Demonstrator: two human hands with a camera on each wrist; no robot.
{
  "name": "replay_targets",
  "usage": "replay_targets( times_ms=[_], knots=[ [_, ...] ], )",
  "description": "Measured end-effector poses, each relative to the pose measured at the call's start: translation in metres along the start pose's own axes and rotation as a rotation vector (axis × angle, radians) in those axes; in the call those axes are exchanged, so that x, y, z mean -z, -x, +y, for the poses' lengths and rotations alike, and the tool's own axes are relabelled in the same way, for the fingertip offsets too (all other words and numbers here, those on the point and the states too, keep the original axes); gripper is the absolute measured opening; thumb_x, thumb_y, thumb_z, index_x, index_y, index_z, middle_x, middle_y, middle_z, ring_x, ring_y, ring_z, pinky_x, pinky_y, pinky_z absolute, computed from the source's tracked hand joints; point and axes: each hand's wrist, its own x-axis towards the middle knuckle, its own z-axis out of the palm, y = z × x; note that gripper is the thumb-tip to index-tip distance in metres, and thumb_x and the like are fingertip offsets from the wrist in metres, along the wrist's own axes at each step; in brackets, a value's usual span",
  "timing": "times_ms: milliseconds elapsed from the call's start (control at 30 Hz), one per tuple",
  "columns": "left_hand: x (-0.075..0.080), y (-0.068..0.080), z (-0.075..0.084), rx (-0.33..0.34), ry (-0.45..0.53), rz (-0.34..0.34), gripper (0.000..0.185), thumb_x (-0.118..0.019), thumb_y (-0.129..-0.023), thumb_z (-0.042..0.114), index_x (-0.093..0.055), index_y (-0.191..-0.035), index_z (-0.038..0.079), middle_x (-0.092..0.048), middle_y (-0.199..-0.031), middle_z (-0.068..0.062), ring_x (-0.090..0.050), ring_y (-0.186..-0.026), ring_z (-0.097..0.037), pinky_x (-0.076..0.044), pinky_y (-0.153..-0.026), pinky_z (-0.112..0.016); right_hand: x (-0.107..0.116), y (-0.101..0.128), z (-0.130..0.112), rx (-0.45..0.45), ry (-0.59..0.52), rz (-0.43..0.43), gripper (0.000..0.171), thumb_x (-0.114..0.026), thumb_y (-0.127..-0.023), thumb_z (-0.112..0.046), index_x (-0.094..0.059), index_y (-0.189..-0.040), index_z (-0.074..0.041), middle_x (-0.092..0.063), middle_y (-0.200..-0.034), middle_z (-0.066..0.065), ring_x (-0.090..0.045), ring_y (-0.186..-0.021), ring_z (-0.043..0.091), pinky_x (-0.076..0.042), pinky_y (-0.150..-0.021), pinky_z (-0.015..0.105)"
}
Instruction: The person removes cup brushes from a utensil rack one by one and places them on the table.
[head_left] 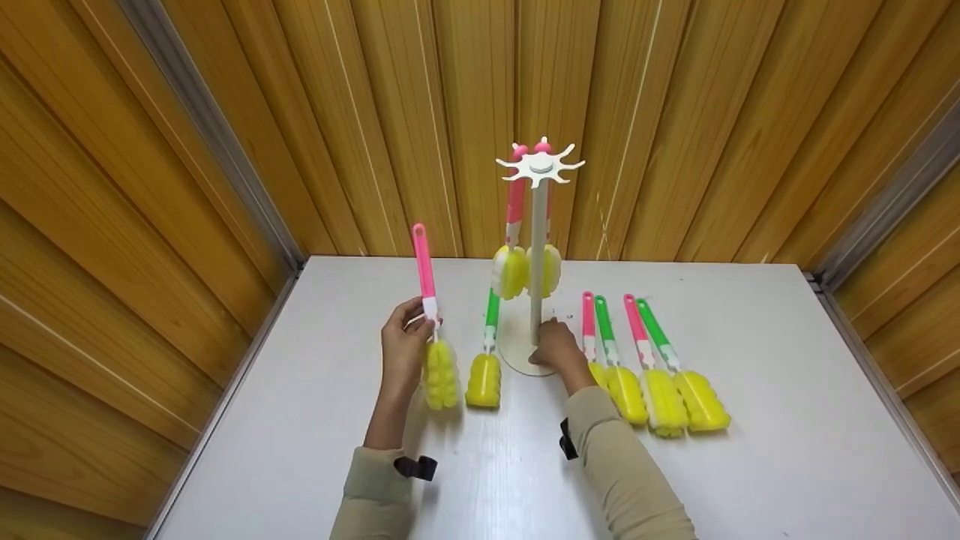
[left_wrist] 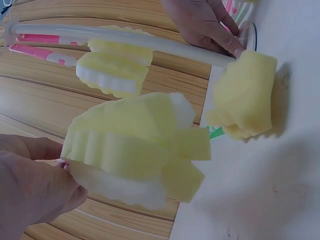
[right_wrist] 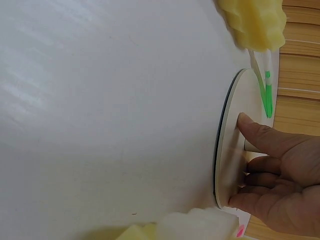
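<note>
Even, soft light falls from above on the white rectangular table (head_left: 787, 420), leaving only faint shadows under the yellow sponge brushes. The head view is sharp but bows the wooden wall panels toward its edges. The left wrist view is blurred up close on the yellow sponge head (left_wrist: 135, 150). The right wrist view shows pale glare near the table's left edge.

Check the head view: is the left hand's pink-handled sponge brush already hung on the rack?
No, the left hand holds the pink-handled sponge brush upright above the table, well left of the rack.
</note>
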Motion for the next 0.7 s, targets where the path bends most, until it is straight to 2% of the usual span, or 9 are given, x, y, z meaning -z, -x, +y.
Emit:
replay_targets(
  times_ms=[133, 400, 600, 700],
  knots=[
    [0.001, -0.001, -0.003, 0.004, -0.009, -0.004, 0.045, -0.060, -0.095, -0.006, -0.055, -0.138, 0.001, -0.061, -0.129, -0.017, -0.064, -0.114, -0.029, -0.055, -0.095, -0.038, 0.000, 0.001, -0.001, -0.002, 0.006, 0.008, 0.053, -0.082, -0.084, -0.003, -0.058, -0.129, 0.010, -0.061, -0.124, 0.023, -0.054, -0.108, 0.033, -0.045, -0.108, 0.048],
    [0.002, -0.004, -0.007, -0.009, 0.000, -0.012, 0.044, -0.062, -0.095, -0.010, -0.057, -0.137, 0.001, -0.062, -0.127, -0.017, -0.064, -0.114, -0.028, -0.056, -0.092, -0.035, 0.001, 0.001, -0.001, 0.001, 0.009, 0.012, 0.050, -0.082, -0.084, -0.003, -0.060, -0.127, 0.008, -0.061, -0.122, 0.023, -0.054, -0.106, 0.033, -0.045, -0.108, 0.048],
    [0.001, -0.008, -0.013, 0.000, -0.007, -0.024, 0.043, -0.063, -0.095, -0.008, -0.059, -0.137, 0.000, -0.064, -0.127, -0.019, -0.064, -0.115, -0.029, -0.054, -0.096, -0.043, 0.001, 0.002, -0.001, 0.030, 0.047, 0.014, 0.052, -0.083, -0.083, -0.004, -0.059, -0.127, 0.011, -0.061, -0.125, 0.026, -0.055, -0.106, 0.033, -0.045, -0.107, 0.048],
    [0.002, -0.011, -0.017, 0.011, -0.024, -0.034, 0.042, -0.063, -0.096, -0.006, -0.059, -0.137, 0.002, -0.064, -0.127, -0.018, -0.063, -0.115, -0.029, -0.054, -0.096, -0.043, 0.001, 0.001, 0.000, 0.042, 0.058, 0.020, 0.055, -0.082, -0.084, -0.005, -0.057, -0.129, 0.013, -0.061, -0.127, 0.028, -0.056, -0.106, 0.034, -0.045, -0.107, 0.047]
  ],
)
